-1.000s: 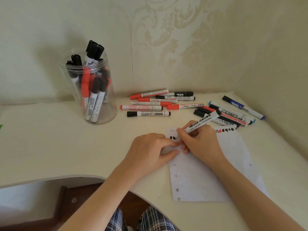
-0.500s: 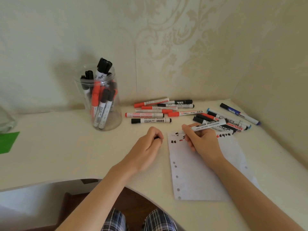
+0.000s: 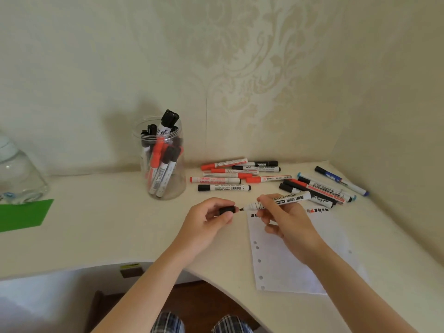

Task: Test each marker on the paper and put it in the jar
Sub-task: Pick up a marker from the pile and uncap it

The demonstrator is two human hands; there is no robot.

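A black cap (image 3: pixel 227 210) is pinched in the left hand (image 3: pixel 207 221), and the uncapped marker (image 3: pixel 280 201) is gripped by the right hand (image 3: pixel 287 218), tip just beside the cap, above the bench (image 3: pixel 101 227). The paper (image 3: pixel 283 265) lies under the right hand; the jar (image 3: pixel 160 157) stands behind, well apart.

I see cream wallpaper (image 3: pixel 240 56) w/ pale beige damask swirls, upper centre-right. Desk (image 3: pixel 96 224) off-white. Clear jar (image 3: pixel 159 162), centre-left, shows black-capped and red-capped markers w/ white barrels. Loose pile (image 3: pixel 240 175), centre-right: red/white and black/white pens, one teal-tipped, one blue-capped (image 3: pixel 341 180) far right. Held marker (image 3: pixel 283 199) white w/ black print; cap (image 3: pixel 227 209) black. Paper (image 3: pixel 283 265), lower right, white w/ black and red test marks at top. Green sheet (image 3: pixel 22 215) at left edge. Blue-white plaid cloth (image 3: pixel 168 323) at bottom.
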